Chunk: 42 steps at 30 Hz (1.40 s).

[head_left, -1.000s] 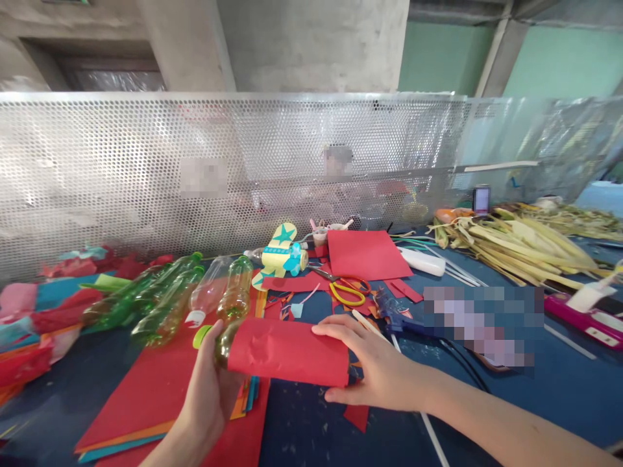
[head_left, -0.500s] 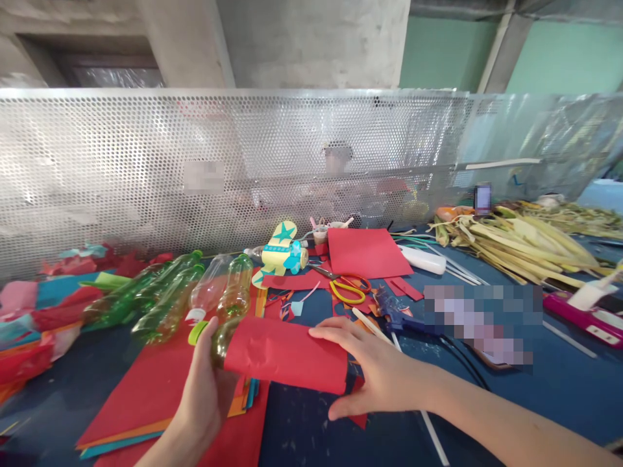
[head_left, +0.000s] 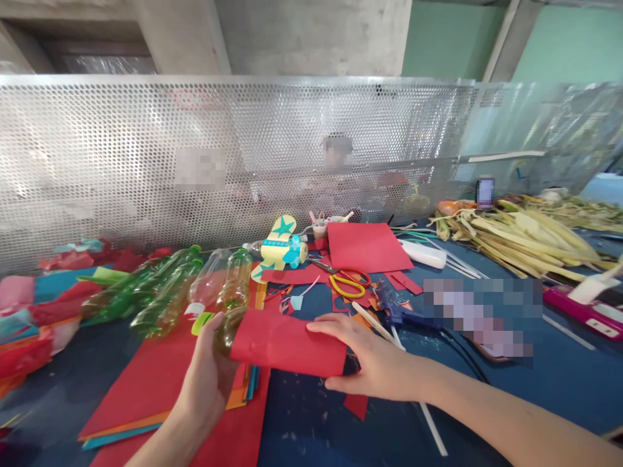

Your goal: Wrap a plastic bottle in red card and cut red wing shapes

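Observation:
My left hand point(head_left: 207, 373) is closed around the neck end of a plastic bottle point(head_left: 228, 332) with a lime-green cap point(head_left: 201, 322). Red paper point(head_left: 292, 344) wraps most of the bottle's body, which lies nearly level above the table. At the other end, my right hand point(head_left: 377, 363) grips the wrapped base, its fingers on top of the paper and its thumb below. The dark tip of the base shows between thumb and fingers. Just behind lie scissors point(head_left: 348, 285) with yellow and red handles and a blue glue gun point(head_left: 406, 316).
Several bare bottles point(head_left: 168, 298) lie left, near a stack of coloured paper point(head_left: 141, 383). A decorated bottle point(head_left: 282, 251) and a red sheet point(head_left: 367, 246) lie behind. Dried husks point(head_left: 530, 243) and a magenta power strip point(head_left: 584, 311) are right. A perforated metal screen point(head_left: 292, 143) closes the back.
The bottle's base end has risen slightly, and my right hand has come closer around it. My left hand keeps its hold on the neck. The view has tilted down a little.

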Available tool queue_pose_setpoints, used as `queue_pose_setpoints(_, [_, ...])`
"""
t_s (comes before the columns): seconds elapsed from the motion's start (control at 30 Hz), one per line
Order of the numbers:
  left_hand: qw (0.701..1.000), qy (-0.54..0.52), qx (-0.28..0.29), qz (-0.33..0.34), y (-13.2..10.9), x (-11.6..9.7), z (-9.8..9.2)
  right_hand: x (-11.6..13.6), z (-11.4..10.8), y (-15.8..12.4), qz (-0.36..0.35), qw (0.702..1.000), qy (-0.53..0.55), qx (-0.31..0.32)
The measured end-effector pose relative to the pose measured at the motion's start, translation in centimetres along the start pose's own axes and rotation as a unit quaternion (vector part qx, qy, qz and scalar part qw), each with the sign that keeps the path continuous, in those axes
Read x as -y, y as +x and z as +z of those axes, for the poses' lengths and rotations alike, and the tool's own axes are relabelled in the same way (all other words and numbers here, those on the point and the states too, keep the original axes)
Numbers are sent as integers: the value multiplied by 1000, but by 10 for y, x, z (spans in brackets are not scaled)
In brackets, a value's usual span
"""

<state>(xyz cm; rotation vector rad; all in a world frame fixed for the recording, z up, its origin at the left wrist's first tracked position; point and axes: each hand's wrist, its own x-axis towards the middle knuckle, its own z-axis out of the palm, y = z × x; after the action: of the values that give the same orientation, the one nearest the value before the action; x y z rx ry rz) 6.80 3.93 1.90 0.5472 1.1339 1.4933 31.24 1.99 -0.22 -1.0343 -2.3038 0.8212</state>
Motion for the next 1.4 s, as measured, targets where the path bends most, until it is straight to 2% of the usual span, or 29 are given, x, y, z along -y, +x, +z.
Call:
queue_pose_setpoints(0.23, [989, 73, 119, 41, 7, 11, -9, -11, 7, 5, 16, 987, -88, -133])
queue_pose_setpoints(0.37, [986, 90, 132, 48, -2, 14, -7, -18, 4, 5, 7, 983, -89, -162])
queue_pose_setpoints(0.57, [982, 122, 128, 71, -17, 12, -2, -29, 2, 4, 23, 987, -61, -145])
queue_pose_setpoints(0.73, [968, 143, 187, 86, -17, 14, -5, -24, -5, 4, 48, 990, -24, -131])
queue_pose_setpoints(0.8, [969, 119, 197, 89, -15, 15, -7, -20, -11, 4, 64, 991, 15, -116])
queue_pose_setpoints(0.87, [971, 91, 204, 79, -13, 15, -8, -16, -16, 3, 97, 986, 106, -87])
queue_pose_setpoints(0.93, [972, 73, 215, 67, -11, 15, -8, -14, -18, 2, 168, 955, 237, -55])
queue_pose_setpoints(1.0, [969, 66, 229, 59, -9, 16, -8, -12, -17, 1, 261, 896, 356, -43])
queue_pose_setpoints(1.07, [969, 61, 234, 52, -9, 17, -9, -10, -14, 0, 321, 842, 432, -39])
queue_pose_setpoints(1.27, [962, 38, 269, 31, -13, 15, -9, -7, -9, 0, 325, 765, 553, 51])
queue_pose_setpoints(1.4, [955, 35, 294, 13, -14, 13, -9, -10, -8, -3, 325, 739, 573, 141])
